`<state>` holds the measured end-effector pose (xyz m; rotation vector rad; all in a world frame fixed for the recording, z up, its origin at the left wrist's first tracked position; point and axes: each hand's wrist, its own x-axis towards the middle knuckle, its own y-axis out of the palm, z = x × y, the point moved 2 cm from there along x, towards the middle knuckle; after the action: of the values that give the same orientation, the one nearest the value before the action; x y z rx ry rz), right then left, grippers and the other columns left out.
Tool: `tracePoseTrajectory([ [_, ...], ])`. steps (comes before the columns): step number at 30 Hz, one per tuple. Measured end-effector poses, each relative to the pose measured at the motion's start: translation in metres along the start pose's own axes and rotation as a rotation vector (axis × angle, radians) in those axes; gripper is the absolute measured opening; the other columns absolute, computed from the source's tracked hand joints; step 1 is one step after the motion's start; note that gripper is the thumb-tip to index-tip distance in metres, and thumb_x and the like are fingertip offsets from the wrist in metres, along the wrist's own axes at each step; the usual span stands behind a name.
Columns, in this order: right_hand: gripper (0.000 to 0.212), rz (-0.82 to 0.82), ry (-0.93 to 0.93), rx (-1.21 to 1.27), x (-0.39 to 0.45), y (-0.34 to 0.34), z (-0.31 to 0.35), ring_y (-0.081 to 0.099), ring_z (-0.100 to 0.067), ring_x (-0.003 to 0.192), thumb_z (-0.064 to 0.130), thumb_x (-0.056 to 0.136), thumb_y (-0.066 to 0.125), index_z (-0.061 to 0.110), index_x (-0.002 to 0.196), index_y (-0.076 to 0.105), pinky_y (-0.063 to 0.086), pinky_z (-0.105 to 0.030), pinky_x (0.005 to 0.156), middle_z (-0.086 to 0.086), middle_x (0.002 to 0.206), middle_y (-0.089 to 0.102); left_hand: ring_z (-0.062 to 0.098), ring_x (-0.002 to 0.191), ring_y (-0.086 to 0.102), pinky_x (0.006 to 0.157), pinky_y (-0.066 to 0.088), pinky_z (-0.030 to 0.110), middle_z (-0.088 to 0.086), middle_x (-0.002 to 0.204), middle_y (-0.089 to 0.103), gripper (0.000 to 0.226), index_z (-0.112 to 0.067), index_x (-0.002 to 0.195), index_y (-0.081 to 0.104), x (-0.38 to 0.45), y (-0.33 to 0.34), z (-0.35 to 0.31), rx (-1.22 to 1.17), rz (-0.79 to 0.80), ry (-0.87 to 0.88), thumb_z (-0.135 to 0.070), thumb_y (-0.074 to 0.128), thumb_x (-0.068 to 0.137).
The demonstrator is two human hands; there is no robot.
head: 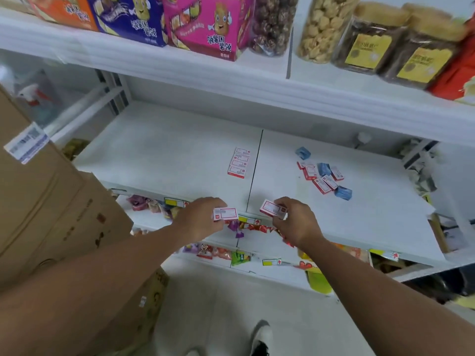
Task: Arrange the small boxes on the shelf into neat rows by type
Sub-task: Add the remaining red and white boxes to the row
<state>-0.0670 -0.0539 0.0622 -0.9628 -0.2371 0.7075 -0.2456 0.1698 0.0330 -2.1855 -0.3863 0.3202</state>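
I see my left hand (199,219) pinching one small red and white box (225,214) by its end, just over the front edge of the white shelf (167,155). My right hand (293,220) holds a second red and white box (272,209) with its fingertips, also at the front edge. The two hands are near each other, with a thin dark seam in the shelf between them.

Each box has a white label with a red frame. The writing on it is too small and blurry for me to read.

Farther back, just left of the seam, four red and white boxes lie in a neat row (239,163), side by side and touching. On the right half of the shelf is a messy pile (322,177) of more red and white boxes mixed with little blue boxes. One blue box (303,152) lies alone, behind the pile.

On the shelf above stand a pink carton (210,24) and a purple carton (128,19), each with a cartoon potato face and Chinese writing. Beside them are clear jars with yellow labels (370,51). A brown cardboard box (38,201) stands at the left.
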Motion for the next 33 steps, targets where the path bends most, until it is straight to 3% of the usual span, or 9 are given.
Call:
tracePoseTrajectory([
  [5, 0.043, 0.006, -0.101, -0.015, 0.032, 0.001, 0.003, 0.068, -0.019, 0.105, 0.021, 0.090, 0.074, 0.023, 0.133, 0.067, 0.056, -0.027, 0.086, 0.000, 0.127, 0.072, 0.010, 0.094, 0.068, 0.076, 0.055, 0.022, -0.014, 0.116, 0.069, 0.043, -0.032, 0.128, 0.066, 0.014, -0.004, -0.008, 0.038, -0.021, -0.049, -0.034, 0.079, 0.086],
  [9, 0.044, 0.036, -0.139, 0.008, 0.058, 0.003, -0.005, 0.067, -0.019, 0.107, 0.022, 0.090, 0.073, 0.023, 0.134, 0.066, 0.052, -0.025, 0.084, -0.001, 0.126, 0.071, 0.011, 0.109, 0.062, 0.092, 0.048, 0.025, -0.012, 0.123, 0.068, 0.046, -0.030, 0.132, 0.064, 0.028, -0.019, -0.008, 0.122, -0.043, -0.096, -0.037, 0.078, 0.089],
  [14, 0.043, 0.085, -0.186, 0.011, 0.093, 0.010, -0.021, 0.066, -0.019, 0.106, 0.024, 0.090, 0.070, 0.023, 0.133, 0.065, 0.051, -0.026, 0.085, -0.001, 0.124, 0.071, 0.010, 0.107, 0.062, 0.076, 0.039, 0.009, -0.012, 0.122, 0.069, 0.044, -0.030, 0.133, 0.066, 0.042, -0.016, -0.009, 0.147, -0.071, -0.157, -0.033, 0.079, 0.090],
  [19, 0.042, 0.127, -0.224, -0.055, 0.113, 0.027, -0.024, 0.065, -0.019, 0.109, 0.026, 0.091, 0.067, 0.024, 0.132, 0.065, 0.056, -0.034, 0.092, 0.001, 0.125, 0.070, 0.008, 0.107, 0.060, 0.077, 0.047, 0.015, -0.013, 0.121, 0.067, 0.045, -0.032, 0.133, 0.066, 0.055, 0.000, -0.008, 0.093, -0.060, -0.195, -0.032, 0.079, 0.090],
  [22, 0.040, 0.111, -0.218, -0.052, 0.125, 0.033, -0.019, 0.064, -0.017, 0.106, 0.029, 0.091, 0.067, 0.027, 0.131, 0.065, 0.057, -0.034, 0.090, 0.004, 0.121, 0.070, 0.010, 0.107, 0.062, 0.085, 0.057, 0.028, -0.011, 0.119, 0.069, 0.044, -0.032, 0.131, 0.066, 0.064, 0.004, 0.000, 0.057, -0.072, -0.194, -0.029, 0.079, 0.089],
  [29, 0.044, 0.075, -0.189, -0.103, 0.152, 0.048, -0.015, 0.062, -0.023, 0.113, 0.026, 0.094, 0.068, 0.024, 0.138, 0.064, 0.054, -0.036, 0.094, -0.002, 0.125, 0.070, 0.013, 0.109, 0.065, 0.079, 0.056, 0.015, -0.011, 0.128, 0.068, 0.047, -0.037, 0.133, 0.061, 0.086, 0.011, 0.041, 0.057, -0.023, -0.165, -0.035, 0.077, 0.089],
  [33, 0.042, 0.072, -0.161, -0.123, 0.166, 0.066, -0.002, 0.055, -0.024, 0.116, 0.025, 0.095, 0.067, 0.023, 0.138, 0.064, 0.053, -0.034, 0.092, -0.007, 0.117, 0.070, 0.013, 0.111, 0.062, 0.085, 0.057, 0.022, -0.010, 0.132, 0.066, 0.050, -0.035, 0.136, 0.061, 0.090, 0.013, 0.063, 0.020, 0.017, -0.167, -0.034, 0.078, 0.088],
])
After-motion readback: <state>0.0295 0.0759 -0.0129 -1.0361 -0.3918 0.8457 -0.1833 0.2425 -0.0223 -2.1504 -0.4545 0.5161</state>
